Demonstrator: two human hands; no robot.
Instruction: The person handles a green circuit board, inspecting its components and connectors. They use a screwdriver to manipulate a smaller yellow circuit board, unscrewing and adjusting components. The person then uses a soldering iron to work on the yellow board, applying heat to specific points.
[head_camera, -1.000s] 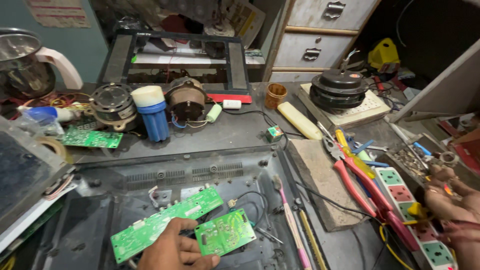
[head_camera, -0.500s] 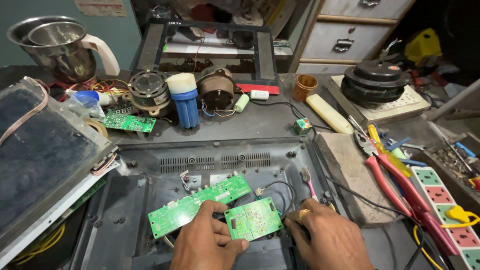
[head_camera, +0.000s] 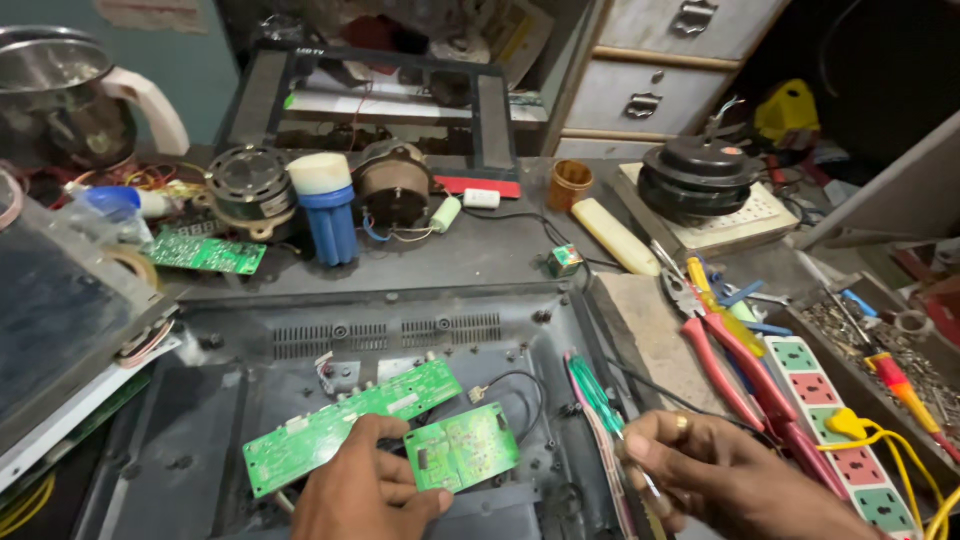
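Note:
My left hand (head_camera: 370, 490) rests on two green circuit boards inside an open grey plastic housing (head_camera: 240, 370). Its fingers touch the long board (head_camera: 345, 425) and the smaller square board (head_camera: 465, 445) beside it. To the right, my right hand (head_camera: 720, 480), with a ring on one finger, grips a screwdriver with a green handle (head_camera: 595, 395) near the housing's right edge. The screwdriver's tip is hidden behind my fingers. Thin black wires (head_camera: 520, 385) run from the small board.
Red-handled pliers (head_camera: 740, 370) and a multicoloured power strip (head_camera: 830, 410) lie to the right. Behind the housing stand a blue-and-white cylinder (head_camera: 325, 205), two motors (head_camera: 395, 185), a third green board (head_camera: 205, 252) and a kettle (head_camera: 70, 95). A screen panel (head_camera: 60, 320) leans at left.
My right hand came from the power strip to the housing's right edge and now holds the green-handled screwdriver. My left hand stayed on the boards. The view shifted left.

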